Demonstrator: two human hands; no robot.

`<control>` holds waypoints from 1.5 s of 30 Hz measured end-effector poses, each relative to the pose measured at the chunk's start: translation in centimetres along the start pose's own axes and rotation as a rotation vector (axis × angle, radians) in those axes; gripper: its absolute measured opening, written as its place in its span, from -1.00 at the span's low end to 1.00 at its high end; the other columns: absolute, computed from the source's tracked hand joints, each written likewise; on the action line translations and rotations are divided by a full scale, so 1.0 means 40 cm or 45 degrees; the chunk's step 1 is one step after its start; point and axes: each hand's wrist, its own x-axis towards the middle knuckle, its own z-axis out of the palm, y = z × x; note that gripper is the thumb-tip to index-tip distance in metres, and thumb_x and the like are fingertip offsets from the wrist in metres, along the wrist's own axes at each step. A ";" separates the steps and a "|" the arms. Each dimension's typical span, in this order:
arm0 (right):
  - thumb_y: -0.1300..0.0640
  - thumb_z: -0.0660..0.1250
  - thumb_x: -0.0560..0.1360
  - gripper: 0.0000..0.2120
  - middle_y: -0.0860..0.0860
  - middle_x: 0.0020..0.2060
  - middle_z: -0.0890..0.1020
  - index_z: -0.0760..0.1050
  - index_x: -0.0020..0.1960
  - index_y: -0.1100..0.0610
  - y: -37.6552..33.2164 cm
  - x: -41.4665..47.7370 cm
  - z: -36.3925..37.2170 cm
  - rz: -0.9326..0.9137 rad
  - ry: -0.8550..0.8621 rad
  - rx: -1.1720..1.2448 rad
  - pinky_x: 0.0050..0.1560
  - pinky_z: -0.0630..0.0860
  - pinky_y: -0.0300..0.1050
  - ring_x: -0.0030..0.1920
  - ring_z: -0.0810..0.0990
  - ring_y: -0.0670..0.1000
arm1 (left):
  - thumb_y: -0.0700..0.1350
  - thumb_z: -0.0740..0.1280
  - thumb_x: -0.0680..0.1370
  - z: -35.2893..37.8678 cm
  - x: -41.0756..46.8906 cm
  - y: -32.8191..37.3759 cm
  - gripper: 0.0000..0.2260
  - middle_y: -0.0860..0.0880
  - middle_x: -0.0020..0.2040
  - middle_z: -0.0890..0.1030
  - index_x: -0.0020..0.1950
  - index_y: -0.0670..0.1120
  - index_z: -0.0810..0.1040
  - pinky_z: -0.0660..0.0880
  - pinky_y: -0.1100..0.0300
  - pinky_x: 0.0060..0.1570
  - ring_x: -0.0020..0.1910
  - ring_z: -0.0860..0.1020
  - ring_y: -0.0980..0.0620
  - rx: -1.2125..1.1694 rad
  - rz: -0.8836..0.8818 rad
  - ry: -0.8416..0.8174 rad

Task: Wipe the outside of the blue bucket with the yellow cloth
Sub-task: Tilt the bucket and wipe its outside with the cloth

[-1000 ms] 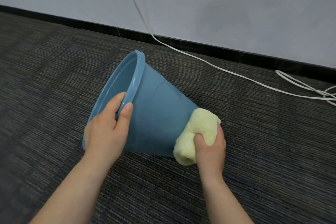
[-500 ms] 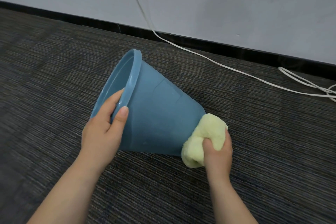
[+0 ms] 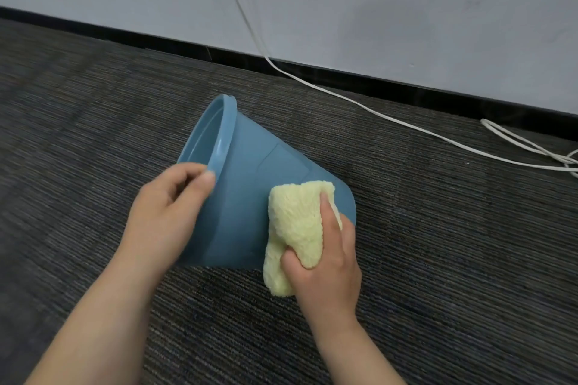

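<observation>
— Where is the bucket?

— The bucket (image 3: 247,184) lies on its side on the floor (image 3: 453,275), a dark striped carpet, with its mouth to the left and its base to the right.

— And the hands?

— The left hand (image 3: 165,212) grips the rim (image 3: 223,137) at its near part, thumb on the outer edge and fingers curled over it. The right hand (image 3: 325,259) clutches the bunched cloth (image 3: 297,222), thumb on top, and presses it against the outer wall near the base.

— What else is around?

— A pale wall (image 3: 375,3) stands behind, with black skirting (image 3: 140,40) along its foot. A white cable (image 3: 375,112) comes down the wall, meets the floor behind the bucket and runs off to the right. More loops lie at the right edge.

— Does anything stand in the way?

— The cable lies well apart from the bucket and both hands. The left hand covers the near stretch of rim, while the cloth and the right hand cover the side by the base.

— What can't you make out?

— The bucket's far side, its underside and the face of its base are hidden, and the inside shows only as a sliver. The right fingers are tucked behind the cloth. The cloth's lower end hangs below the bucket, and I cannot tell whether it touches the carpet. The frame cuts the cable at the top and right edges, and both forearms at the bottom.
</observation>
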 end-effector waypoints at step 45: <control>-0.01 0.28 0.30 -0.36 -0.13 0.16 0.39 0.15 0.32 -0.25 -0.005 0.057 -0.058 0.383 -0.094 0.203 -0.07 0.35 -0.11 -0.06 0.39 -0.16 | -0.05 0.22 0.36 -0.015 -0.083 -0.039 -0.77 0.40 -0.27 0.62 -0.25 0.27 0.61 0.42 0.56 -0.26 -0.20 0.55 0.43 -0.397 0.099 -0.316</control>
